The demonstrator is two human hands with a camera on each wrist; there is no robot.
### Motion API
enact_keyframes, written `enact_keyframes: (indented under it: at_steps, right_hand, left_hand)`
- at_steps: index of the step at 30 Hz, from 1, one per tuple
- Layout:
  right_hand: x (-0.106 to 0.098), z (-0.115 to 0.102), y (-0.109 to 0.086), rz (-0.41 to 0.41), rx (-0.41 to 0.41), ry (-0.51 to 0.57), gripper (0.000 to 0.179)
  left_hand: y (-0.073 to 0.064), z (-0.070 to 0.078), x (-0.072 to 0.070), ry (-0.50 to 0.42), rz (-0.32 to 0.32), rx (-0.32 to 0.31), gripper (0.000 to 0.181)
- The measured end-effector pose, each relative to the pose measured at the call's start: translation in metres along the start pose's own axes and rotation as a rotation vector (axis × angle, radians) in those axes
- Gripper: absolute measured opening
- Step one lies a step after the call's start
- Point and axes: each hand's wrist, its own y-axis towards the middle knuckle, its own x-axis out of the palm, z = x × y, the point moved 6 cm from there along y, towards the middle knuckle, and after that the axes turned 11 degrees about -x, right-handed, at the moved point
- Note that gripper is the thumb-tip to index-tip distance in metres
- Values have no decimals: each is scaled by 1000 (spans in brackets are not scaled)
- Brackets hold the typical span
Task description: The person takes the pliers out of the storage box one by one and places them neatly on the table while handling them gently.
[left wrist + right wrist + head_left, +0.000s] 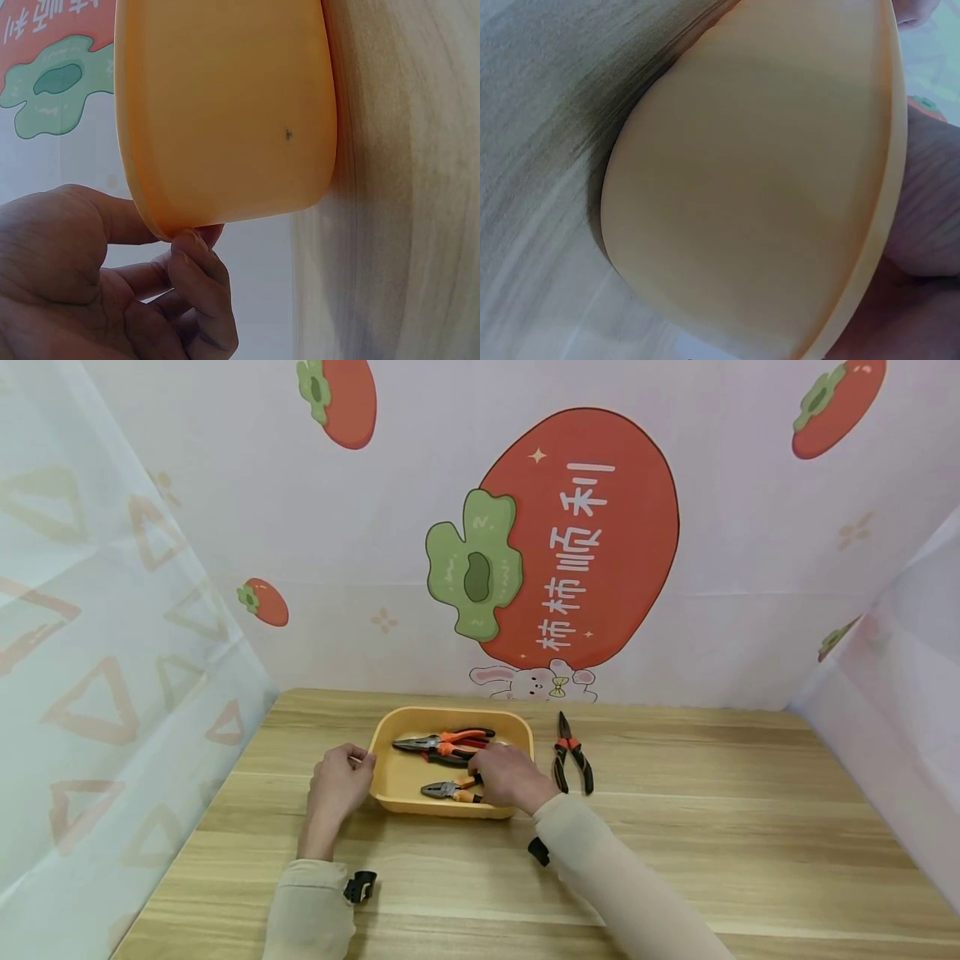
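Observation:
A yellow plastic bin stands on the table with several pliers in it. My left hand pinches the bin's rim at its left end, thumb and fingertips meeting at the edge in the left wrist view. My right hand reaches over the right wall into the bin, its fingers curled at the handles of small combination pliers with yellow-orange and black grips. Behind these lie larger pliers with orange and black handles, overlapping a tool with red grips. In the right wrist view, the bin's wall hides my fingertips.
Long-nose pliers with black and orange handles lie on the wooden table, just right of the bin, jaws pointing to the back. A printed backdrop rises behind the table, with white sheets along both sides.

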Motion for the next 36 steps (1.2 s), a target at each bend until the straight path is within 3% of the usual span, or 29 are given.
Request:
enact_keyframes:
  at_steps: [10, 18, 27, 36]
  right_hand:
    - [-3, 0, -2, 7, -17, -2, 17]
    - [-10, 1, -5, 16, -11, -8, 32]
    - [-33, -1, -17, 99, 61, 74, 52]
    - [-53, -1, -36, 237, 61, 58, 52]
  left_hand:
    - [0, 1, 0, 3, 6, 15, 25]
    - [-2, 1, 0, -2, 7, 9, 25]
    - [-2, 0, -2, -4, 16, 24, 25]
    - [1, -2, -2, -17, -7, 35, 26]
